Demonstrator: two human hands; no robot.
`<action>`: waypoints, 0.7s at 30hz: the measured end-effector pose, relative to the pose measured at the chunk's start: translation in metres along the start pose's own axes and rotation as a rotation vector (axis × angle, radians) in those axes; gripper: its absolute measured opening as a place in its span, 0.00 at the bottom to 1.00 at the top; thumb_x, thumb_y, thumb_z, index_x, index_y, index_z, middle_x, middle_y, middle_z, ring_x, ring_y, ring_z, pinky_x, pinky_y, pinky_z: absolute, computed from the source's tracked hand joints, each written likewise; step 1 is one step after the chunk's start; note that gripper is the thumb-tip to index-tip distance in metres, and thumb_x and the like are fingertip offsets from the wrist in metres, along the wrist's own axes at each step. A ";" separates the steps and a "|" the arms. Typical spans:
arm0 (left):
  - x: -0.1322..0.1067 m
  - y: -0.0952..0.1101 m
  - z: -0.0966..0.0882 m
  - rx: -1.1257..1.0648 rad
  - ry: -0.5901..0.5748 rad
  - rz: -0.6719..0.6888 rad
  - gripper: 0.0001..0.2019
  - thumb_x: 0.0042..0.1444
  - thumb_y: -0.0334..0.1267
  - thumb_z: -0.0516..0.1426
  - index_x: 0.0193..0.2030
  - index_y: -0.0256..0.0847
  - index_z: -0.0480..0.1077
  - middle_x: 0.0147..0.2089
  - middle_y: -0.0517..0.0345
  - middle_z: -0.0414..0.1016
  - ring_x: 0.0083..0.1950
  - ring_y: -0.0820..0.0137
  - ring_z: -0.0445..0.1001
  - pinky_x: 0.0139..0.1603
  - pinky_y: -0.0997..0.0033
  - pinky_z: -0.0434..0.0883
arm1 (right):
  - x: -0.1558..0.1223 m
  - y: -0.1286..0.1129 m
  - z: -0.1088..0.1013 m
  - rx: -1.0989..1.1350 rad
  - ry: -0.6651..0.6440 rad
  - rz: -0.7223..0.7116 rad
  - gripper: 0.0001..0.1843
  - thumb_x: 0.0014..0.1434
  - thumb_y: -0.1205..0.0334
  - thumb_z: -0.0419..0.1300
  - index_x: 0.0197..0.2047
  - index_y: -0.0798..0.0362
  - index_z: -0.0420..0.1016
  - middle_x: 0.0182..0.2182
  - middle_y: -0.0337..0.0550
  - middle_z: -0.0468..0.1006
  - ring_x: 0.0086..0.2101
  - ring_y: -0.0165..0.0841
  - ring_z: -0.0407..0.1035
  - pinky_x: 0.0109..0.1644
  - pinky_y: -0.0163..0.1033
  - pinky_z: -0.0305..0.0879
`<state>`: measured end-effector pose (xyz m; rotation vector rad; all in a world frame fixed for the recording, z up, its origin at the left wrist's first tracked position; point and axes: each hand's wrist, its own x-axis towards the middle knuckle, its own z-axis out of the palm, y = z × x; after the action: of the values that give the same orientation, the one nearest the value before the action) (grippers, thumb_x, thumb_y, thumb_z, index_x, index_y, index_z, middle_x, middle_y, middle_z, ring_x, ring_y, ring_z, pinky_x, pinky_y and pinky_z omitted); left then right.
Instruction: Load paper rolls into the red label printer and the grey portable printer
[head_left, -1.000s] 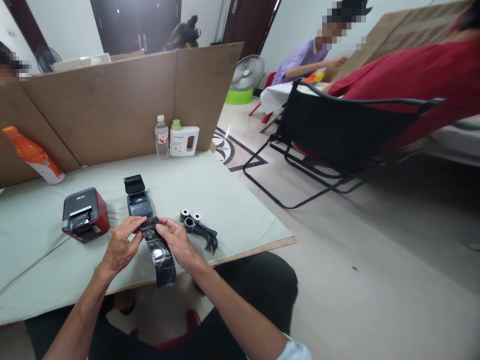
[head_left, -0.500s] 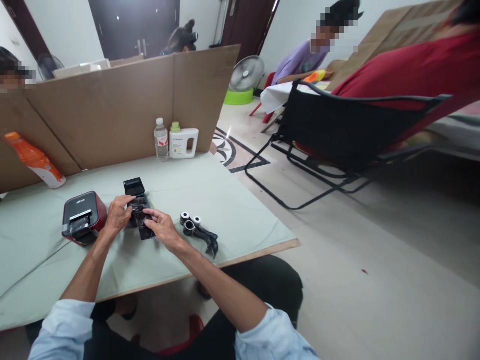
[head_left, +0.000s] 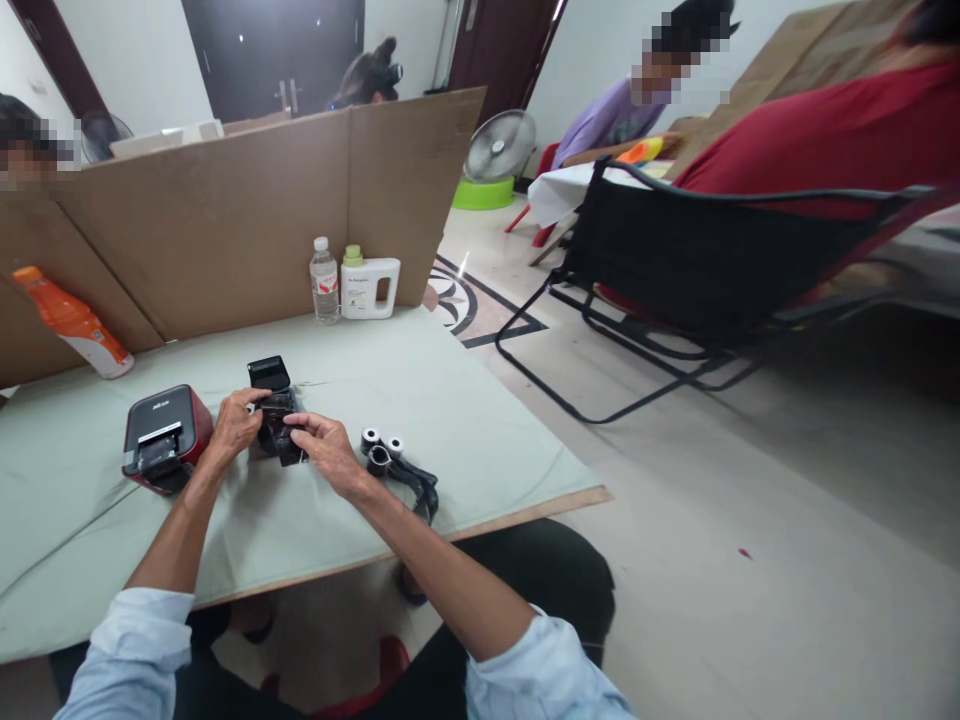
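Observation:
My left hand (head_left: 237,426) pinches the upper left part of a dark, shiny plastic strip (head_left: 289,452). From the other side, the thumb and fingers of my right hand (head_left: 330,452) close on the strip's right edge. Directly beneath and behind it stands a small black device with its lid (head_left: 268,373) raised; the strip and my fingers hide most of its body. To the right of my right hand lie several small rolls (head_left: 379,460) with white cores, black tails of film trailing from them.
A red and black box-shaped machine (head_left: 169,435) sits left of my left hand. An orange bottle (head_left: 75,325), a water bottle (head_left: 325,282) and a white jug (head_left: 370,288) stand along the cardboard screen (head_left: 225,230). A black folding chair (head_left: 660,250) is off the table's right side.
The strip's lower end has drawn up slightly toward the device, and its hanging part looks shorter. Both hands keep nearly the same places. The whole view has shifted a little.

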<state>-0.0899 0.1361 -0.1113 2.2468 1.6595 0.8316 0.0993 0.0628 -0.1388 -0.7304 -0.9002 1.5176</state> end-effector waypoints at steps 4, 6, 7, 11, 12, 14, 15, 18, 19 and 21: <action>0.001 0.002 0.002 0.045 0.045 -0.020 0.24 0.50 0.27 0.55 0.51 0.42 0.83 0.54 0.52 0.85 0.56 0.60 0.81 0.59 0.60 0.78 | 0.005 -0.005 0.003 0.006 0.014 -0.008 0.16 0.44 0.60 0.68 0.39 0.53 0.84 0.31 0.38 0.84 0.31 0.31 0.74 0.41 0.38 0.71; 0.002 0.003 0.002 0.071 0.038 -0.057 0.24 0.49 0.27 0.56 0.51 0.42 0.83 0.53 0.52 0.86 0.55 0.59 0.82 0.60 0.60 0.78 | 0.007 -0.004 0.002 0.003 0.018 0.001 0.16 0.44 0.60 0.68 0.39 0.53 0.83 0.30 0.38 0.84 0.31 0.31 0.73 0.40 0.37 0.71; 0.002 0.004 0.002 0.083 0.031 -0.073 0.24 0.49 0.27 0.57 0.51 0.42 0.84 0.52 0.52 0.86 0.54 0.59 0.82 0.60 0.61 0.77 | 0.007 -0.003 0.001 -0.004 0.021 0.006 0.16 0.44 0.60 0.67 0.39 0.53 0.83 0.30 0.38 0.83 0.30 0.31 0.73 0.39 0.37 0.71; 0.004 0.005 0.001 0.080 -0.007 -0.120 0.24 0.49 0.29 0.57 0.52 0.42 0.84 0.51 0.53 0.86 0.53 0.59 0.83 0.59 0.62 0.78 | 0.008 0.005 -0.005 -0.041 0.035 0.025 0.17 0.44 0.59 0.67 0.39 0.53 0.83 0.29 0.38 0.82 0.30 0.31 0.73 0.37 0.37 0.70; 0.004 0.004 0.001 0.071 -0.020 -0.120 0.24 0.49 0.29 0.57 0.53 0.42 0.83 0.51 0.52 0.86 0.53 0.58 0.83 0.59 0.62 0.78 | 0.008 0.007 -0.006 -0.048 0.036 0.028 0.17 0.44 0.59 0.67 0.39 0.53 0.83 0.29 0.38 0.82 0.31 0.32 0.73 0.38 0.37 0.70; 0.004 0.001 0.001 0.052 -0.041 -0.109 0.25 0.49 0.30 0.56 0.54 0.41 0.83 0.52 0.51 0.86 0.53 0.58 0.83 0.60 0.61 0.77 | 0.007 0.009 -0.008 -0.056 0.039 0.036 0.17 0.44 0.59 0.67 0.40 0.53 0.83 0.29 0.38 0.82 0.31 0.32 0.74 0.38 0.38 0.70; 0.004 -0.001 0.001 0.042 -0.051 -0.098 0.25 0.49 0.30 0.56 0.54 0.40 0.83 0.53 0.50 0.85 0.54 0.58 0.82 0.61 0.61 0.77 | 0.007 0.010 -0.008 -0.057 0.039 0.041 0.17 0.44 0.59 0.67 0.39 0.53 0.83 0.28 0.38 0.82 0.31 0.32 0.74 0.37 0.38 0.70; 0.003 -0.008 0.002 0.009 -0.069 -0.058 0.26 0.51 0.30 0.55 0.55 0.39 0.82 0.55 0.49 0.84 0.56 0.59 0.82 0.62 0.60 0.76 | 0.007 0.012 -0.008 -0.052 0.032 0.053 0.16 0.43 0.59 0.68 0.38 0.53 0.84 0.28 0.38 0.83 0.30 0.32 0.74 0.36 0.37 0.70; 0.003 -0.009 0.002 0.001 -0.069 -0.041 0.25 0.52 0.30 0.54 0.55 0.39 0.82 0.56 0.49 0.84 0.56 0.59 0.81 0.63 0.59 0.75 | 0.008 0.012 -0.007 -0.052 0.029 0.055 0.16 0.42 0.59 0.68 0.38 0.53 0.83 0.28 0.38 0.83 0.30 0.31 0.73 0.36 0.36 0.69; 0.003 -0.011 0.003 -0.013 -0.058 -0.014 0.22 0.55 0.32 0.55 0.54 0.40 0.82 0.55 0.49 0.84 0.57 0.59 0.81 0.64 0.58 0.75 | 0.008 0.014 -0.007 -0.060 0.023 0.053 0.16 0.43 0.59 0.68 0.38 0.53 0.83 0.28 0.38 0.83 0.29 0.30 0.73 0.35 0.36 0.68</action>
<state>-0.0965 0.1432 -0.1187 2.2259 1.6373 0.7646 0.0967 0.0715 -0.1536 -0.8190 -0.9189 1.5309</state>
